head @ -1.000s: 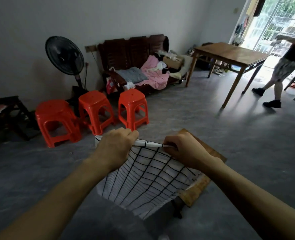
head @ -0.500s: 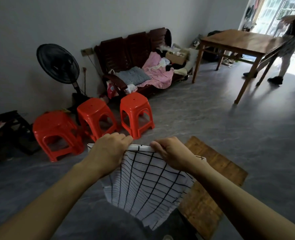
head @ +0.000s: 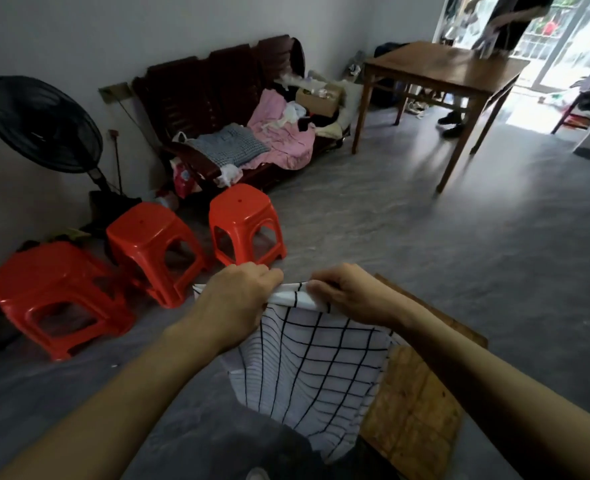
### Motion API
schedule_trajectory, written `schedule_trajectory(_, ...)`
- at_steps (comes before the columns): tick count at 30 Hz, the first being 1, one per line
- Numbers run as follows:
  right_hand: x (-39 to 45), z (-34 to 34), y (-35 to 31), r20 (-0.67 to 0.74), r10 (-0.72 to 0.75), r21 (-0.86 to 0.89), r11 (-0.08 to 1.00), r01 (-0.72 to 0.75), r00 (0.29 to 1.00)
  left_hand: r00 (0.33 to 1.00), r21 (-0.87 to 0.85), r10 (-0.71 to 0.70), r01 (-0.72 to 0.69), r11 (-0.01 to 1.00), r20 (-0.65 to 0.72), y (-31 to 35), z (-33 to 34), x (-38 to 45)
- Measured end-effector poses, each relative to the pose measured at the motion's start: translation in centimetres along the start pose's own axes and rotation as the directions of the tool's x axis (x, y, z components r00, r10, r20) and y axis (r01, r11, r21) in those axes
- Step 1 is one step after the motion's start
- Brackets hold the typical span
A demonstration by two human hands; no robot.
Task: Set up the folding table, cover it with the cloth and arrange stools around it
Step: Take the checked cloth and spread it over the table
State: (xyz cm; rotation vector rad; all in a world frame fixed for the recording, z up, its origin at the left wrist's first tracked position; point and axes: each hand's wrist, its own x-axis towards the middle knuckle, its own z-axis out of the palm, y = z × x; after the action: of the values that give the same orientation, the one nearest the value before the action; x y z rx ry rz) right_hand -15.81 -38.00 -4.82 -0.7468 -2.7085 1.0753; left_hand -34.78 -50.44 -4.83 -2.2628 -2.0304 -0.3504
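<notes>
Both forearms reach forward, left hand [head: 240,299] and right hand [head: 350,297] side by side, fingers clenched on the top edge of the cloth [head: 307,368]. Cloth hangs below the knuckles, white with black grid, partly folded. Folding table [head: 415,417] sits under its right side. Three red stools [head: 155,244] stand on the floor beyond, sofa [head: 224,109] behind.

Dim room, bright blown-out doorway [head: 563,46] top right, wide-angle edge warp
</notes>
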Motion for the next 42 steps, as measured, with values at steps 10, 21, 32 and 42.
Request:
schedule_trajectory(10, 3.6, 0.2, -1.1, 0.035, 0.101, -0.079, 0.992, -0.098, 0.994, 0.965, -0.035, 0.261, -0.262, 0.965, -0.029, -4.7, 1.2, 3.9)
schedule_trajectory(21, 5.7, 1.5, 0.2, -0.270, 0.031, 0.016, 0.999, -0.028, 0.962, 0.950, -0.117, 0.277, -0.294, 0.949, -0.143, -5.0, 2.5, 8.0)
schedule_trajectory(32, 7.3, 2.2, 1.5, -0.389, 0.094, 0.087, 0.994, -0.065, 0.916, 0.866, 0.025, -0.055, 0.077, 0.997, -0.496, -5.0, 2.2, 7.6)
schedule_trajectory(42, 7.6, 3.5, 1.4, -0.432, 0.136, 0.102, 0.990, -0.102, 0.892, 0.893, -0.030, -0.180, 0.185, 0.982, -0.412, -4.8, 4.7, 5.7)
